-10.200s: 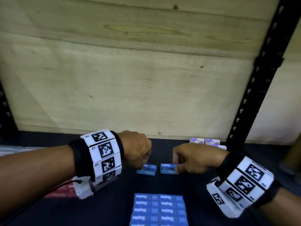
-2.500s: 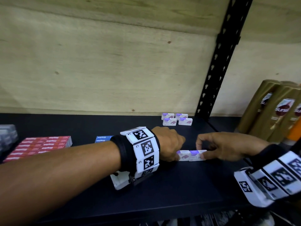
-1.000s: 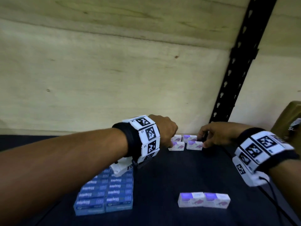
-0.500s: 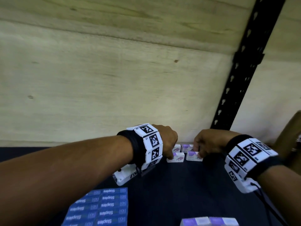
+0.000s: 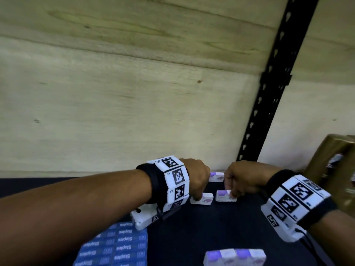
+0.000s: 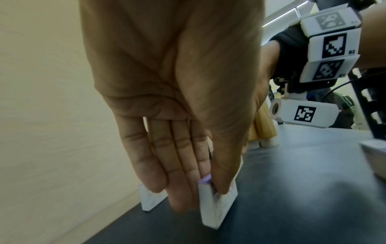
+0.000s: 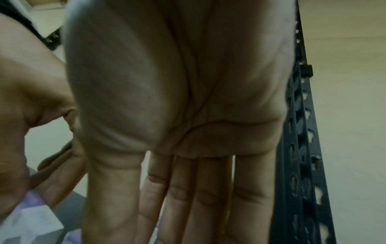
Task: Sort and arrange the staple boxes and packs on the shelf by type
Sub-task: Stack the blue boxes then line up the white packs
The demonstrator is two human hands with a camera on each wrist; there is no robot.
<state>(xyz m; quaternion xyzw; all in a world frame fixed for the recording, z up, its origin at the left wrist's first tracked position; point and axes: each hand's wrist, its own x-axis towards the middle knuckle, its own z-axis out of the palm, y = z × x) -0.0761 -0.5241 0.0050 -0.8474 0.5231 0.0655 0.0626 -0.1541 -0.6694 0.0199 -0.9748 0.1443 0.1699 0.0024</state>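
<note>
Low in the middle of the head view, the left hand [image 5: 196,177] pinches a small white-and-purple cardboard staple box [image 5: 202,199] that rests on the black shelf [image 5: 221,225]. In the left wrist view its thumb and fingers [image 6: 183,166] are narrowed onto that box [image 6: 217,203], thumb on the near face and fingers behind. Just to the right, the right hand [image 5: 244,179] holds a matching white-and-purple box [image 5: 225,196]; from the right wrist view I cannot tell how tightly, since the fingers look nearly straight and the box is mostly hidden. A third such box [image 5: 216,177] lies behind, between the two hands, near the pale plywood back panel [image 5: 134,104]. A pair of the same boxes [image 5: 235,257] sits at the bottom edge.

These boxes look light, stiff and smooth, so they should slide easily and tip if squeezed high; taking them by the long side faces, low down, seems safest. Their print is too small to read.

At lower left, the flat blue packs [image 5: 119,244] read "Staples", upside down from here. A brown bottle [image 5: 334,169] at the right edge has an unreadable label.
</note>
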